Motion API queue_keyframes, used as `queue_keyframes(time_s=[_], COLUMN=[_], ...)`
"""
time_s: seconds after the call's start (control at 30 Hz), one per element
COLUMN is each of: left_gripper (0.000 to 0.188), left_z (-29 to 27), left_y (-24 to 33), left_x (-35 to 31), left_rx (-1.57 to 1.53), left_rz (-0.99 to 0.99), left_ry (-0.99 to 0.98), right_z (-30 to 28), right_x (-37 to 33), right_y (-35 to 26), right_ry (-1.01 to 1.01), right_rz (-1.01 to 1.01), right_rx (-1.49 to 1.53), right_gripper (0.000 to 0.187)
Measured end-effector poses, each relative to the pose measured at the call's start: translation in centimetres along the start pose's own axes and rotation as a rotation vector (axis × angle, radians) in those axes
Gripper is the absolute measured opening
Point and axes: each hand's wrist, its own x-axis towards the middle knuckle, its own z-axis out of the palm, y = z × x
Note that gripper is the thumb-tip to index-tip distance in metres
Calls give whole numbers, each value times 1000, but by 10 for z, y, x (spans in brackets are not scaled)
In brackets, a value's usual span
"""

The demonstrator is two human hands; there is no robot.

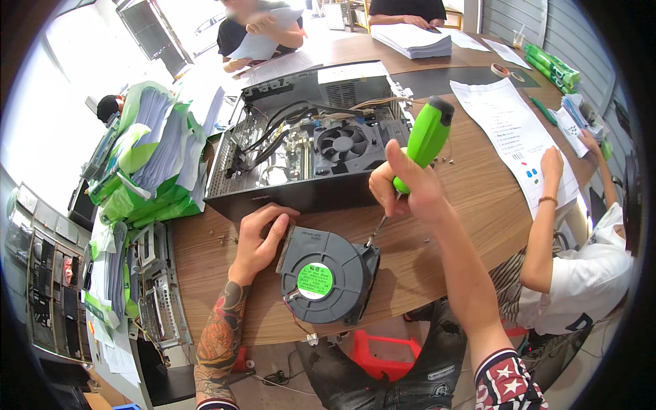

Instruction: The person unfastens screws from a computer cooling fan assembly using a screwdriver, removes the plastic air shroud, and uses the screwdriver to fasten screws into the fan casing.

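A dark grey blower fan (pixel 328 263) with a round green label lies near the table's front edge. My left hand (pixel 261 239) grips its upper left side, fingers curled at the edge and thumb alongside. In my right hand (pixel 413 184) is a green screwdriver (pixel 425 133) with a black end cap, its handle tilted up and to the right. The shaft slants down to a mounting tab at the blower's upper right corner; whether the tip sits in a screw is too small to tell. A thin cable with a white connector (pixel 312 339) hangs from the blower over the edge.
Just behind stands an open computer case (pixel 294 191) with a black cooling fan (pixel 342 142) inside. Green-wrapped paper bundles (pixel 154 147) crowd the left. A printed sheet (pixel 506 130) and tape rolls (pixel 501 70) lie right. Other people sit at the far side and right. Small screws (pixel 447 160) are scattered about.
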Motion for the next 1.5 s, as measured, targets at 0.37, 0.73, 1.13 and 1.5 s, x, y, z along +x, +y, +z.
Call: queue_keyframes(time_s=[0.37,0.73,1.13,1.5], left_gripper=[21,22,21,21], left_z=[0,0,0,-1], left_y=[-1,-1,2,-1], left_x=[0,0,1,1], left_rx=[-10,4,22,12], left_rz=[6,18,31,37], left_ry=[-7,-16,-33,-41], right_z=[5,19,48,40], right_x=[2,5,5,4], right_y=[4,4,36,30], right_ry=[-70,-95,-110,26], right_rz=[-79,-118,-344,-176], right_rx=[-41,-43,-207,-83], right_gripper=[81,56,41,48])
